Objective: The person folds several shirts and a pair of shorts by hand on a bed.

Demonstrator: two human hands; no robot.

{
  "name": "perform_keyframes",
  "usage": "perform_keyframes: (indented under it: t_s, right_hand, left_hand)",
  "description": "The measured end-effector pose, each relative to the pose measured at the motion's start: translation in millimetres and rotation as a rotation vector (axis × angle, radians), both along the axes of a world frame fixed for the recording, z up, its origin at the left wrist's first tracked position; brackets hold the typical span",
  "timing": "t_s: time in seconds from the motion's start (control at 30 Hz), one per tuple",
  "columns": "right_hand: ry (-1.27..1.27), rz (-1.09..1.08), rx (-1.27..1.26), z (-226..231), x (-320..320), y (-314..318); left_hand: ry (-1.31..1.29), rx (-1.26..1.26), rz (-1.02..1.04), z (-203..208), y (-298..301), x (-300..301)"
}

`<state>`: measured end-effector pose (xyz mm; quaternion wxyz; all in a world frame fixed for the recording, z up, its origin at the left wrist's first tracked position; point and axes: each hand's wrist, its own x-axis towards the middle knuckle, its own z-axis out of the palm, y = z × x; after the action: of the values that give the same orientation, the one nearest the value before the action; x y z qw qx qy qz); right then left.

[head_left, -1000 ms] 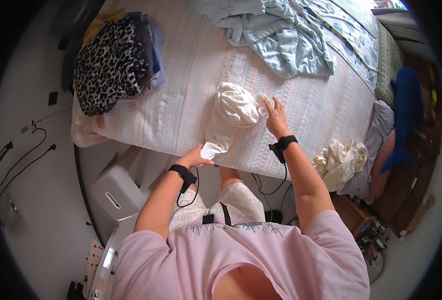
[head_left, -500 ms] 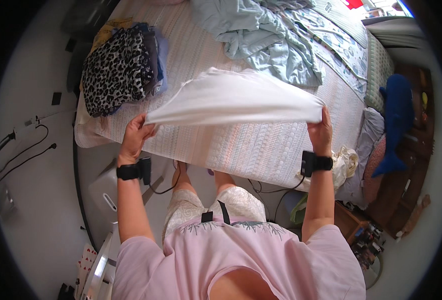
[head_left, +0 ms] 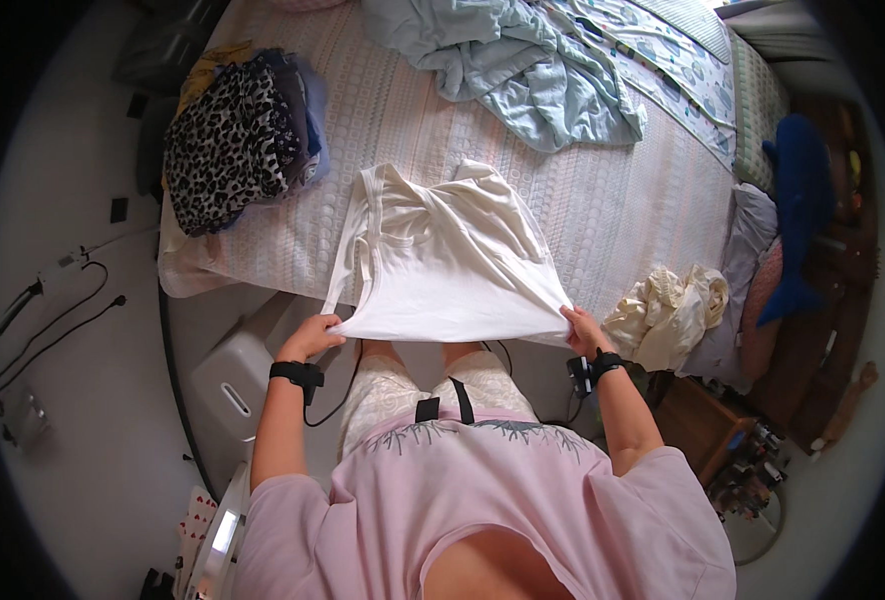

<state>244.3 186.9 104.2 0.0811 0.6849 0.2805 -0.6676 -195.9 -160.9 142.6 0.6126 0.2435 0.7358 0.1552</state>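
A thin, white cloth garment (head_left: 453,290) is stretched between a person's two hands, its near edge just past the side of a bed with a pale, striped, quilted cover (head_left: 393,110). At the garment's near left corner, the left hand (head_left: 310,337) has its fingers pinched closed on the cloth; at the near right corner, the right hand (head_left: 587,331) grips likewise. The garment's far part is creased and twisted above the bed; whether it touches is unclear. Uneven pulling could skew it or slip a corner free; lowering it twisted could trap creases. Left of the garment, a leopard-print-topped pile of folded cloth (head_left: 228,145) might be knocked by a wide sweep.
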Motion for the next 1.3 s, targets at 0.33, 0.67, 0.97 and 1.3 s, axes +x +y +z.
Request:
perform_keyframes:
  t_s: [0.33,0.67,0.97,1.3]
  right_hand:
    - [-0.178,0.421,0.174,-22.3,9.8,34.1]
    - [0.152,0.654,0.955,-90.7,-158.3,84.0]
    - [0.377,0.447,0.33,-45.3,-214.3,83.5]
    - [0.498,-0.065,0.442,31.5,-99.3,95.0]
  left_hand:
    - [0.004,0.089,0.124,-34.9,39.3,-4.9]
    - [0.152,0.146,0.422,-103.3,153.9,-12.0]
    - [-0.364,0.343,0.86,-2.9,125.9,-11.9]
    - [-0.515,0.658,1.102,92.2,-10.4,-15.9]
